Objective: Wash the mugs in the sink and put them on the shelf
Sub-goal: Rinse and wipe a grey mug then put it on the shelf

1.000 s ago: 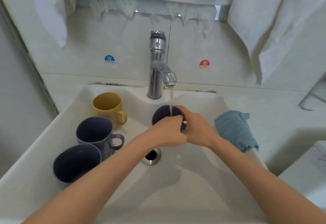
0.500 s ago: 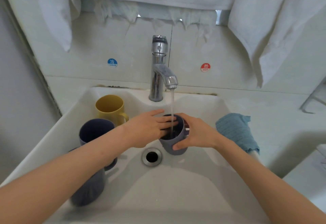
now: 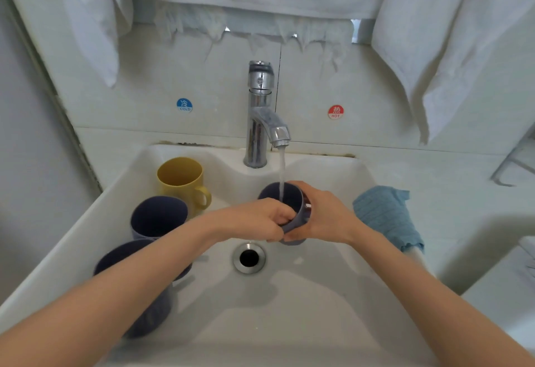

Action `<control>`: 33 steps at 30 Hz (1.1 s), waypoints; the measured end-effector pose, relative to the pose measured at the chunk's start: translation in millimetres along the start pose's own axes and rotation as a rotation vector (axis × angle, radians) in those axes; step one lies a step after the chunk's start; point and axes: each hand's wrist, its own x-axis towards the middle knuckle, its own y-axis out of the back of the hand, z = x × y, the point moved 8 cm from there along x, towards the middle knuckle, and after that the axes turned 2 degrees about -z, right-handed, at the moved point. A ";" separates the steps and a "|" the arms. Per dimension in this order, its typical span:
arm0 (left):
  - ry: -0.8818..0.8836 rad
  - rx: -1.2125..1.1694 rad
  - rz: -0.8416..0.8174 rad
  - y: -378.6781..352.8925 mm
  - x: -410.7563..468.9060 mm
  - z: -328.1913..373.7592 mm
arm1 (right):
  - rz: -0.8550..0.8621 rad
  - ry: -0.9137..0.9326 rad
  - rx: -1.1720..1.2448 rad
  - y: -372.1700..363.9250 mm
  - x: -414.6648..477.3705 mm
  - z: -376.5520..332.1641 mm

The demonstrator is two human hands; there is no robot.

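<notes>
Right now the blue-grey mug (image 3: pixel 292 203) sits tilted over the sink (image 3: pixel 289 314), just beyond the drain (image 3: pixel 249 258), with the stream of water (image 3: pixel 281 170) from the tap (image 3: pixel 260 112) falling straight into it. The left hand (image 3: pixel 252 219) has its fingers (image 3: pixel 282 217) curled over the near rim and clamped on the wall, while the right hand (image 3: pixel 327 216) wraps round the far side, so both grip the same mug. The likeliest trouble is a slip: wet walls and a rubbing grip could let the mug drop into the basin and chip. Water hitting the tilted inside may also splash out towards the blue cloth (image 3: pixel 385 216) on the right rim. The left forearm passes close over the nearest dark mug (image 3: pixel 121 256), beside the second dark mug (image 3: pixel 157 216) and the yellow mug (image 3: pixel 181 181), so a careless pull back could knock them together.
</notes>
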 end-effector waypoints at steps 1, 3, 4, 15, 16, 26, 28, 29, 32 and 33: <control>-0.017 0.014 -0.002 -3.2 0.0 0.2 | -0.005 -0.006 -0.014 -1.2 0.2 0.3; -0.038 0.145 -0.004 -10.2 0.5 -3.1 | -0.012 -0.011 -0.038 -2.5 0.0 0.3; -0.020 0.285 0.001 -10.8 0.5 -7.7 | -0.009 -0.008 -0.048 -2.4 0.1 -0.7; 0.156 0.874 0.121 -4.1 9.4 -7.2 | 0.054 0.012 -0.074 -0.4 -1.6 -7.7; 0.175 0.718 0.102 -5.9 10.3 -4.0 | 0.047 0.008 -0.070 -1.9 -2.2 -6.6; 0.055 0.112 0.292 0.9 9.4 14.6 | 0.064 -0.002 -0.040 -1.1 -3.6 -4.2; 0.058 0.263 0.224 -4.2 3.7 5.2 | 0.063 0.004 -0.036 1.4 -3.4 -2.7; 0.064 0.304 0.197 -4.9 0.7 0.7 | 0.060 0.005 -0.039 2.2 -2.9 -2.6; 0.058 0.384 0.214 -1.1 -8.6 -3.9 | 0.046 -0.001 -0.022 2.9 -1.1 -1.4; 0.049 0.414 0.251 1.3 -11.7 -3.5 | 0.050 -0.008 -0.019 4.4 -0.7 1.0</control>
